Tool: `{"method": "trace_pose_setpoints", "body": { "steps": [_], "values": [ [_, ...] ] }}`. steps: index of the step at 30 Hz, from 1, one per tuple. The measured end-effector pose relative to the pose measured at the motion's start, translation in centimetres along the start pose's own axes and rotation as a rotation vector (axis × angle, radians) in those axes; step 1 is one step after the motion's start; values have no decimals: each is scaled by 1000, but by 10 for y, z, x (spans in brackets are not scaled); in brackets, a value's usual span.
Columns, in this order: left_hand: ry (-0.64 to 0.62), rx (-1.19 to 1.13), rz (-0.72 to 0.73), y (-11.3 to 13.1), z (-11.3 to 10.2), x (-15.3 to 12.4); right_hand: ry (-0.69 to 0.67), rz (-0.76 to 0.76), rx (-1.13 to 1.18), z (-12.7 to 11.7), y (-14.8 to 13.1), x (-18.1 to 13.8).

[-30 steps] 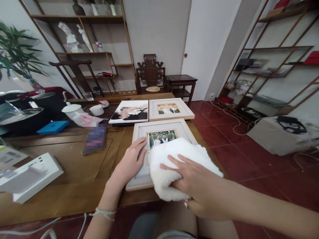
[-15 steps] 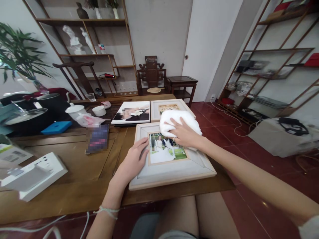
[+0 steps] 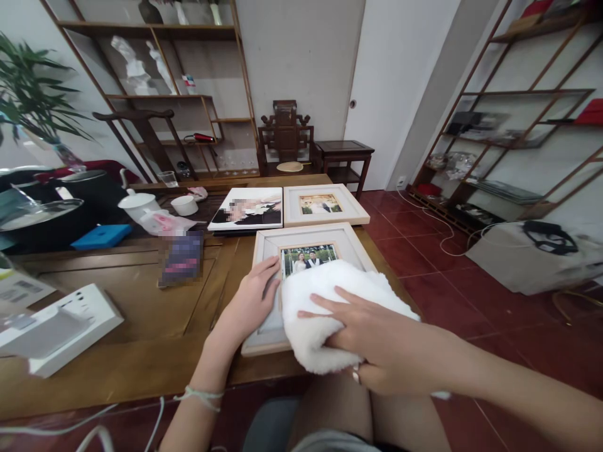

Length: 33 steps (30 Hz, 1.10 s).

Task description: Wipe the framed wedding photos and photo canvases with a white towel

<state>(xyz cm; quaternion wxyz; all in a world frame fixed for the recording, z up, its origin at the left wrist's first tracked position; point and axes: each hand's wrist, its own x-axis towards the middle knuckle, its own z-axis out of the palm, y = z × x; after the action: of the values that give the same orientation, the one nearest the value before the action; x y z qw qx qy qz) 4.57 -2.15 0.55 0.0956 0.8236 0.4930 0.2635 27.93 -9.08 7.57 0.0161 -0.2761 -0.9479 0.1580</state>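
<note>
A pale wooden picture frame [image 3: 262, 237] lies flat near the table's front edge, its outdoor photo of two people [image 3: 308, 257] partly covered. My left hand [image 3: 254, 295] rests along the left side of this frame, fingers stretched out and thumb apart. A thick white towel [image 3: 342, 279] covers the lower right of the frame, bunched up. My right hand [image 3: 362, 329] grips the towel from above, its fingers pressed into the fluffy fabric and a ring on one finger. The frame's lower right corner is hidden beneath towel and hand.
Behind lie a second framed photo [image 3: 289, 198] and a photo panel [image 3: 221, 218]. Leftward on the wooden table [image 3: 160, 320] are a white box [image 3: 101, 307], blue box [image 3: 101, 236], teapot [image 3: 140, 204], small cup [image 3: 184, 205] and dark pot [image 3: 51, 226].
My right hand has drawn the towel from the frame's upper right down toward its front edge. The second framed photo behind is uncovered. My left hand stays on the frame's side.
</note>
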Motion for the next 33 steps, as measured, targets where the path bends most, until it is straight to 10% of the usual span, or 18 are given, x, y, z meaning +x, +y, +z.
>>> {"method": "trace_pose_setpoints", "body": {
  "steps": [14, 26, 33],
  "values": [
    [-4, -39, -22, 2, -2, -1, 246, 206, -404, -3, 114, 86],
    [12, -25, -9, 1, 0, -1, -133, 12, -69, -17, 14, 17],
    [-11, -29, -8, 1, -2, -1, 54, -25, -39, 6, 4, 16]
  ]
}}
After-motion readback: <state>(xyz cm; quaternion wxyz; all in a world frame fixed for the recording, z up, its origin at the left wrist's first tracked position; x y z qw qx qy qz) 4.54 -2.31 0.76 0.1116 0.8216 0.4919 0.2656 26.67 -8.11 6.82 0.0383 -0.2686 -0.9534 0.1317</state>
